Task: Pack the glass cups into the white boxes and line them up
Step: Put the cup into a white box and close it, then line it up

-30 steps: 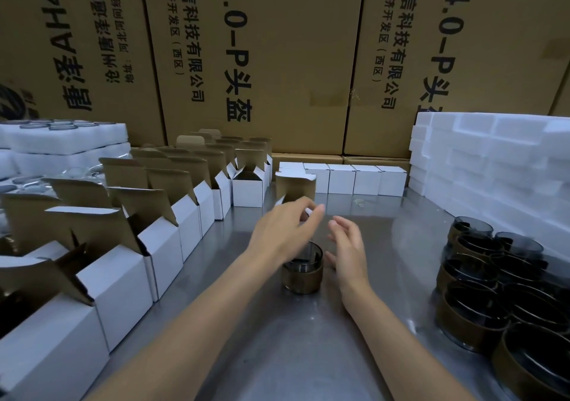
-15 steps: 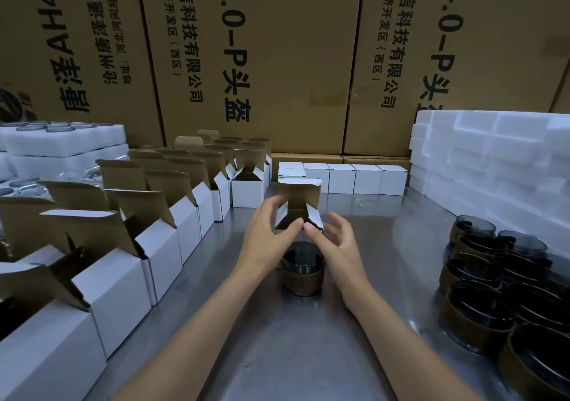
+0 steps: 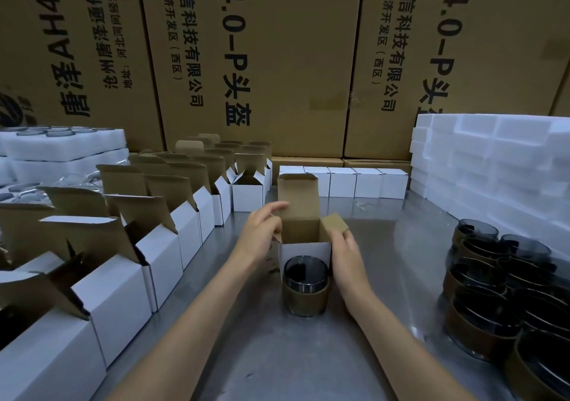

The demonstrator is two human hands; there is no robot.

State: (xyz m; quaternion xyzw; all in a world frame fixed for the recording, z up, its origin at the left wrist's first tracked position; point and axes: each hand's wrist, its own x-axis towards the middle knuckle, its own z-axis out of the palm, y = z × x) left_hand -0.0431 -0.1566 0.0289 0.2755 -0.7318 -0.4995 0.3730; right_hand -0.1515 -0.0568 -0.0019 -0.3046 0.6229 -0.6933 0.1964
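A dark glass cup [image 3: 305, 286] with a brown band stands on the metal table [image 3: 308, 354] at the centre. Right behind it stands an open white box [image 3: 303, 248] with its brown lid flap up. My left hand [image 3: 260, 235] holds the box's left side, fingers at the left flap. My right hand [image 3: 345, 254] holds the right side, its fingers behind the right side flap. The inside of the box looks empty.
A row of open white boxes [image 3: 160, 246] runs along the left. Closed white boxes [image 3: 354, 181] line the back. More glass cups [image 3: 499, 283] crowd the right side, white foam blocks [image 3: 493, 166] behind them. Foam trays [image 3: 61, 144] sit far left. Large cartons [image 3: 277, 61] wall the back.
Both hands reached to the open box behind the cup, took it and brought it down just behind the cup; its flaps now stand spread open.
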